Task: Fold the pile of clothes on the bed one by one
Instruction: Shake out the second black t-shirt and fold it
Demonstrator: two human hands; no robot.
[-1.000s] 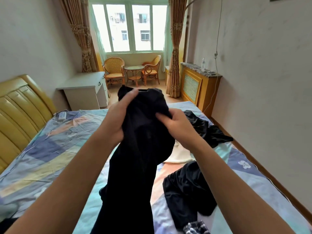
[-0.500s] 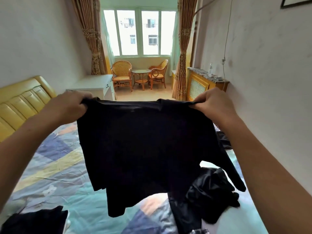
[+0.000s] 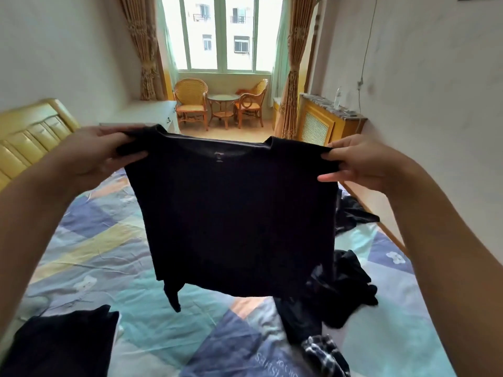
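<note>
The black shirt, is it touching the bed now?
Apart. The head view shows the black shirt hanging from both hands, bed visible under its hem.

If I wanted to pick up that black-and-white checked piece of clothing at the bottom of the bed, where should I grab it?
The checked garment lies crumpled at the near edge of the bed, partly cut off by the frame and touching the black clothes behind it. Probably best to come down from above and pinch its raised top fold, on the near side, away from the black pile, so only it lifts.
</note>
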